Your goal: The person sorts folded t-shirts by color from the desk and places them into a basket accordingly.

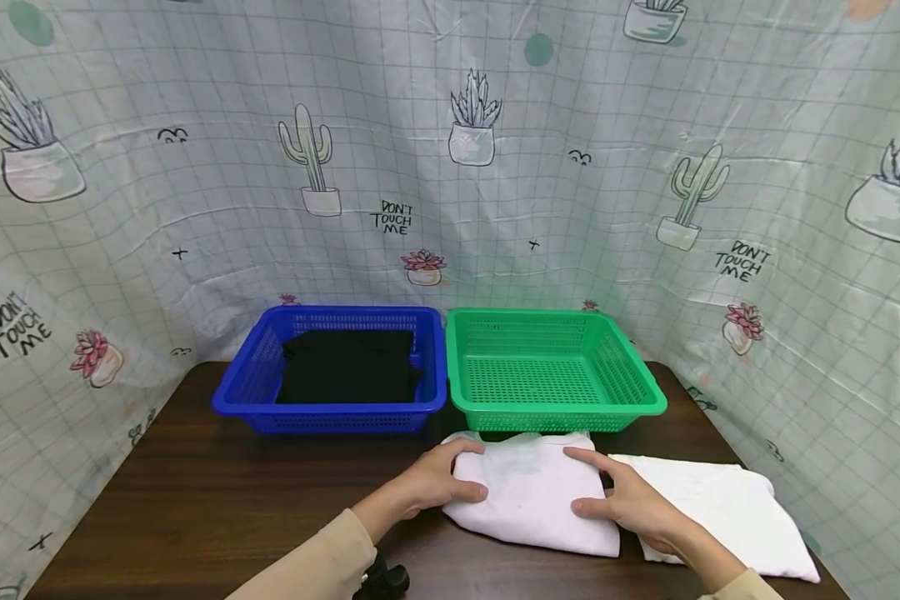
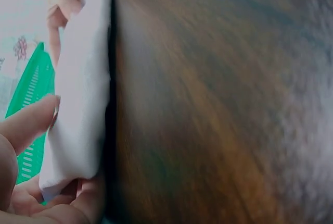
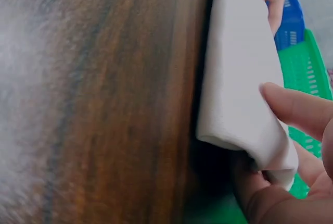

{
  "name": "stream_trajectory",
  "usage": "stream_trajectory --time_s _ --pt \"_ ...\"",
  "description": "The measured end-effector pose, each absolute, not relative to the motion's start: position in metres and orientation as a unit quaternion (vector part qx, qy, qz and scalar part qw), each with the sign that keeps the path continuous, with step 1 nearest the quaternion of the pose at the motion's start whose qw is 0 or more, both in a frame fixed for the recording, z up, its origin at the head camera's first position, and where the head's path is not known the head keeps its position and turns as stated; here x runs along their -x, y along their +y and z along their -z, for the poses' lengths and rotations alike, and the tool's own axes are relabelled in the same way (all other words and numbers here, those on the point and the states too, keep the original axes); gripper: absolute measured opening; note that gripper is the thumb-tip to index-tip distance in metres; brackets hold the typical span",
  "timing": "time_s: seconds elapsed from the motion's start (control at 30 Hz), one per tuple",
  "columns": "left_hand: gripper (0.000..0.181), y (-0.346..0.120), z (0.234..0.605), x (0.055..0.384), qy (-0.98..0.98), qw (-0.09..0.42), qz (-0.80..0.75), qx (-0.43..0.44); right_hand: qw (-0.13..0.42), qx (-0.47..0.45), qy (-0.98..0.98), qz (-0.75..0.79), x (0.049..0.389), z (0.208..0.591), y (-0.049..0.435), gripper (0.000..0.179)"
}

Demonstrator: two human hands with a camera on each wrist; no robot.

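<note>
A folded white garment (image 1: 532,492) lies at the front of the table, just before the green basket (image 1: 555,409). My left hand (image 1: 437,481) grips its left edge, the thumb on top. In the left wrist view, the fingers (image 2: 89,195) of that hand curl beneath the cloth (image 2: 78,99). At the opposite edge, my right hand (image 1: 633,502) holds the garment the same way. The right wrist view shows its thumb pressing the upper face of the cloth (image 3: 244,73) and fingers tucked under the fold.
Another folded white garment (image 1: 720,512) rests on the table at the right. A blue basket (image 1: 330,409) holding black cloth (image 1: 352,367) stands left of the green one. By the front edge sits a small black object (image 1: 384,580). A patterned curtain (image 1: 450,192) hangs behind and at the sides.
</note>
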State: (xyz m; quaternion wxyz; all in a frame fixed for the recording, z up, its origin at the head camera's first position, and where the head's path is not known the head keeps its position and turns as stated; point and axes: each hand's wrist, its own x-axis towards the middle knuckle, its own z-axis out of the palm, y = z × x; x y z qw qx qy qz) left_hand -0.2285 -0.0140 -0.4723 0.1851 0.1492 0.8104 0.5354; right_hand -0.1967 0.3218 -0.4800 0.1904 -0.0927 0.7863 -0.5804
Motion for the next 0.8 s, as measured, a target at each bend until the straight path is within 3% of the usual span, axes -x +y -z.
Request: stream_trajectory --time_s 0.57,0.8 --pt "0.071 -0.012 0.473 0.214 0.785 0.169 -0.581 -0.134 0.159 0.147 0.791 0.572 0.188 0.478 0.326 0.085" --pt "0.072 -0.01 0.443 0.202 0.739 0.174 -0.629 -0.166 0.158 0.173 0.793 0.563 0.178 0.45 0.335 0.081"
